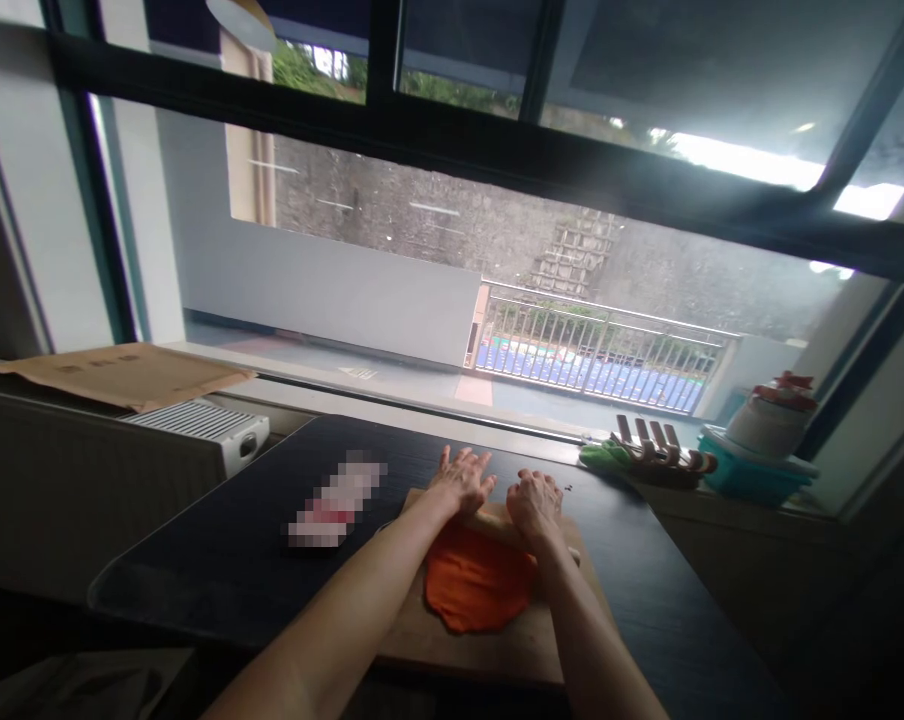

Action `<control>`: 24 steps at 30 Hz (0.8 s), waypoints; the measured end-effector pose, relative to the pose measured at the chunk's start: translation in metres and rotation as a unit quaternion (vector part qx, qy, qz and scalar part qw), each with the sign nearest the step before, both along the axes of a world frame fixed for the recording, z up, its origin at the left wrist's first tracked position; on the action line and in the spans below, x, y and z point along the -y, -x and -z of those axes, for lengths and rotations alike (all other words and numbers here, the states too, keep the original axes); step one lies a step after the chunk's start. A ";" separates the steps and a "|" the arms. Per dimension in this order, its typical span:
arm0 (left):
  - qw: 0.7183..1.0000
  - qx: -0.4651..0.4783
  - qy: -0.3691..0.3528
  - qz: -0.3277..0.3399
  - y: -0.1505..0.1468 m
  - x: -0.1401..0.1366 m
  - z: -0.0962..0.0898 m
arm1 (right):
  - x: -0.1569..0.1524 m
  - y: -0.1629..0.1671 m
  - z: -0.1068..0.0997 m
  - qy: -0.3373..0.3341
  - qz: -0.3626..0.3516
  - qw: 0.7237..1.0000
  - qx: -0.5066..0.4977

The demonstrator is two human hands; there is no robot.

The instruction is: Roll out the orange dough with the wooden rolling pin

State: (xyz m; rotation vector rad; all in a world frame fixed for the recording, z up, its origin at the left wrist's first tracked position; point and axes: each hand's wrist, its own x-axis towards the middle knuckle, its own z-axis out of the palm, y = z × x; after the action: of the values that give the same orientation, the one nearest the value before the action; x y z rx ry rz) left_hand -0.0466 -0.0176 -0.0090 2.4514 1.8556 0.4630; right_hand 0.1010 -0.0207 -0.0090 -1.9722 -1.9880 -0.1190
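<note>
An orange sheet of dough or clay (478, 585), flattened and wrinkled, lies on a wooden board (497, 655). Across its far edge runs a pale rolling pin (500, 524), mostly covered by my hands; its right end shows beside my right wrist. My left hand (463, 480) presses on the pin's left part, open, fingers stretched forward and apart. Over the pin's right part, my right hand (536, 503) is curled, its fingers bent downward. Whether the sheet's far edge continues beneath the pin is hidden.
The dark table (227, 560) carries a blurred-out, pixelated item (339, 500) left of the board. A brown envelope (133, 375) rests at far left. Along the window ledge are a green cloth (606, 457), a brown rack-like item (662, 455) and a teal box (756, 475) under a bottle (771, 415).
</note>
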 end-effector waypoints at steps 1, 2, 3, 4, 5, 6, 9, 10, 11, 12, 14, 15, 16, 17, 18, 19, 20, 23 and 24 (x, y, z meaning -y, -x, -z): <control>1.000 0.000 0.002 -0.003 0.000 -0.001 -0.001 | -0.001 0.000 0.000 0.003 -0.001 1.000 0.002; 1.000 0.000 0.004 -0.005 0.000 -0.001 -0.001 | -0.001 0.000 0.000 0.005 -0.001 1.000 0.003; 1.000 0.000 0.007 -0.006 0.000 0.001 -0.001 | 0.000 0.001 0.001 0.007 -0.001 1.000 0.004; 1.000 -0.001 0.012 -0.008 0.000 0.003 -0.001 | 0.003 0.001 0.001 0.008 0.000 1.000 0.003; 1.000 -0.001 0.018 -0.010 0.000 0.006 -0.001 | 0.006 0.002 0.000 0.010 0.002 1.000 0.002; 1.000 -0.001 0.024 -0.013 0.001 0.010 0.000 | 0.011 0.002 0.000 0.011 0.003 1.000 0.000; 0.999 0.001 0.035 -0.021 0.003 0.026 0.003 | 0.029 0.004 -0.001 0.011 0.003 1.000 -0.008; 0.999 0.002 0.033 -0.022 0.004 0.031 0.004 | 0.036 0.005 -0.001 0.009 0.002 1.000 -0.011; 0.999 0.001 0.028 -0.023 0.005 0.037 0.006 | 0.044 0.006 -0.001 0.005 0.000 1.000 -0.012; 0.999 0.001 0.022 -0.024 0.006 0.043 0.007 | 0.052 0.007 -0.001 -0.001 -0.002 1.000 -0.013; 1.000 -0.002 0.003 -0.026 0.008 0.052 0.010 | 0.067 0.009 -0.001 -0.013 -0.010 1.000 -0.012; 1.000 -0.003 -0.005 -0.027 0.009 0.056 0.012 | 0.074 0.011 -0.001 -0.019 -0.015 1.000 -0.011; 1.000 -0.004 -0.012 -0.027 0.010 0.059 0.013 | 0.080 0.012 -0.001 -0.026 -0.019 0.999 -0.009; 0.999 -0.005 -0.016 -0.027 0.010 0.060 0.014 | 0.084 0.013 0.000 -0.035 -0.024 0.999 -0.008; 0.999 -0.005 -0.019 -0.026 0.010 0.061 0.014 | 0.087 0.013 0.000 -0.043 -0.027 0.999 -0.006; 0.999 -0.006 -0.021 -0.026 0.010 0.062 0.013 | 0.087 0.013 0.001 -0.049 -0.027 0.998 -0.004; 0.999 -0.005 -0.022 -0.026 0.009 0.061 0.012 | 0.085 0.013 0.001 -0.052 -0.026 0.998 -0.002; 0.999 0.000 -0.015 -0.030 0.006 0.050 0.008 | 0.068 0.010 0.003 -0.038 -0.014 0.999 0.000; 0.999 0.003 -0.006 -0.033 0.005 0.044 0.006 | 0.060 0.009 0.003 -0.031 -0.008 0.999 -0.002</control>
State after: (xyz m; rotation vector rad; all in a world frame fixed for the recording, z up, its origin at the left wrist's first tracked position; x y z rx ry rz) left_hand -0.0512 -0.0616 -0.0155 2.4005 1.9410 0.4869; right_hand 0.0924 -0.0811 -0.0117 -1.9164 -1.9736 -0.1716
